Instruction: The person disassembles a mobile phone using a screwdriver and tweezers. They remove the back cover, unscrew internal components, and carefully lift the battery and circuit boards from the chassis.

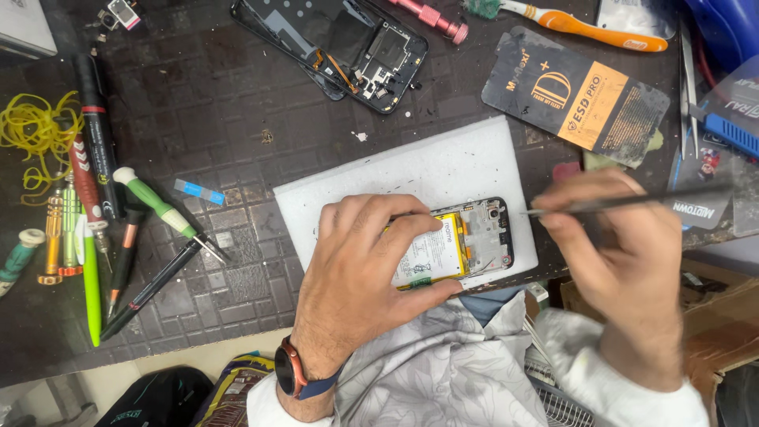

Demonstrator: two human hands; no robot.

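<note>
At the far left of the dark work mat (237, 103) lie a tangle of yellow rubber bands (32, 130) and a row of screwdrivers (75, 229), with a green-handled one (158, 207) angled toward the middle. Farther back, another opened phone shell (336, 43) lies apart from the work.

Near the middle, a white foam pad (395, 174) carries an opened smartphone (470, 241) — back cover off, yellow-edged battery and grey circuit board exposed. The left hand (368, 273), a watch on its wrist, lies over the phone's left part: the fingers are spread and curled over the far and left edges, and the thumb presses along the near edge, so the phone is clamped down between thumb and fingers, its camera end sticking out to the right of the fingertips.

To the right, the right hand (621, 253) is blurred; its fingers are pinched shut on thin metal tweezers (624, 202), whose tip points left — just right of the phone's far right corner, whether touching it cannot be told. Beyond it lie a black-and-orange card (573, 95) and an orange-handled brush (569, 20).
</note>
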